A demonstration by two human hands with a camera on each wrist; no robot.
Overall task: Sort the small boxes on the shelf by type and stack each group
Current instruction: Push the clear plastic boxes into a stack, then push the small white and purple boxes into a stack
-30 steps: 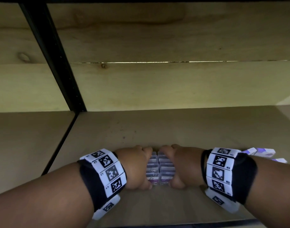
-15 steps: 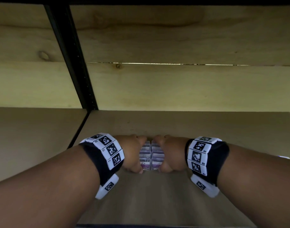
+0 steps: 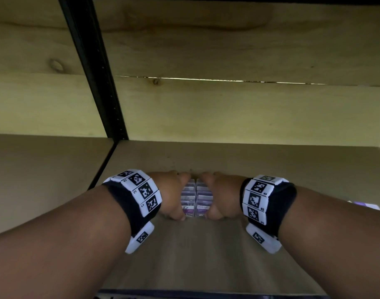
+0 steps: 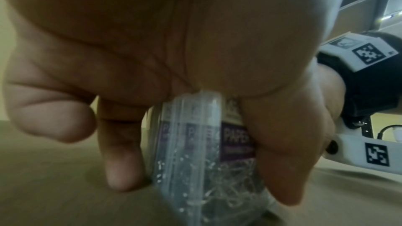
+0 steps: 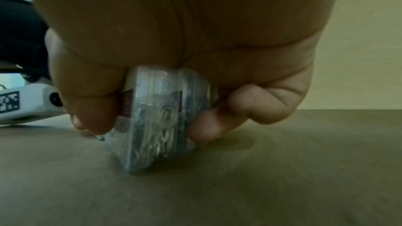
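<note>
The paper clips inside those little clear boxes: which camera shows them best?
The right wrist view: through the clear wall of the boxes in the right hand grip, whole paper clips show. The left wrist view shows the purple PAPER label sharply, the clips as blurred glints. The head view shows only two rows of boxes.

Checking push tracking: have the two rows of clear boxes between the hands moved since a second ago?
Yes: the box rows slid deeper, toward the back wall, and left toward the black post.
</note>
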